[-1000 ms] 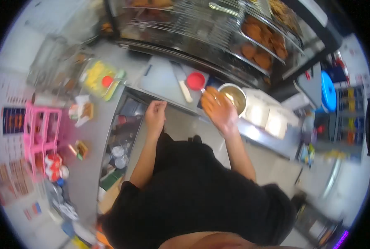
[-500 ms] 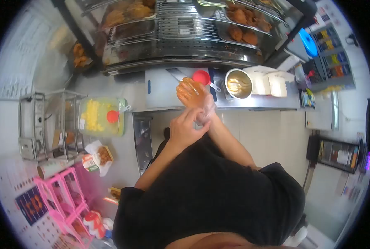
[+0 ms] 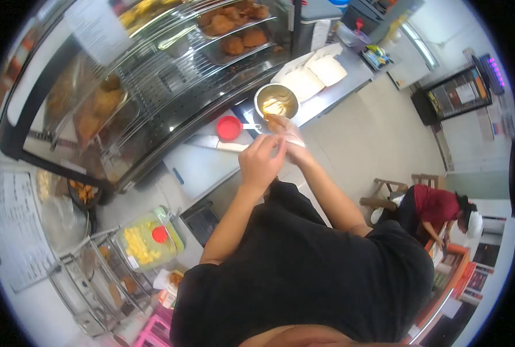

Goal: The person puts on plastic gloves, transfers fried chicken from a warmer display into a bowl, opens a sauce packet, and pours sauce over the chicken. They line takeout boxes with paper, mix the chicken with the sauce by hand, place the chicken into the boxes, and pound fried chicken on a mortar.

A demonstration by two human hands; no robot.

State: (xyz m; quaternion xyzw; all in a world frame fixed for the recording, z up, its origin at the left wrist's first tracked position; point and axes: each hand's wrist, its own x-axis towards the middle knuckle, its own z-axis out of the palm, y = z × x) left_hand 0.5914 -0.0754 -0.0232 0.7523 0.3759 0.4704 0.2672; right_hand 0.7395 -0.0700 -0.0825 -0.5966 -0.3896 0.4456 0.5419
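My right hand (image 3: 286,133) wears a clear plastic glove (image 3: 292,136) with orange sauce on its fingers. Its fingers stretch over the near rim of a steel pot (image 3: 258,111), which holds something yellowish and glossy. With fingers pinched together, my left hand (image 3: 260,161) grips the glove near the right wrist. To the left of the pot sits a red measuring cup (image 3: 229,128) with a pale handle. A knife (image 3: 216,143) with a white handle lies on the white cutting board (image 3: 196,168), just beyond my left hand.
Beyond the counter stands a glass display warmer (image 3: 170,110) with fried chicken (image 3: 234,20) on racks. Open paper boxes (image 3: 312,78) stand past the pot. At left are a tub of yellow pieces (image 3: 153,240) and a metal rack (image 3: 98,277). A person in red (image 3: 436,205) bends at a far counter.
My view has turned right. My gloved right hand has gone from above the cutting board to the pot's rim, fingers now lower. My left hand stays at the glove's cuff.
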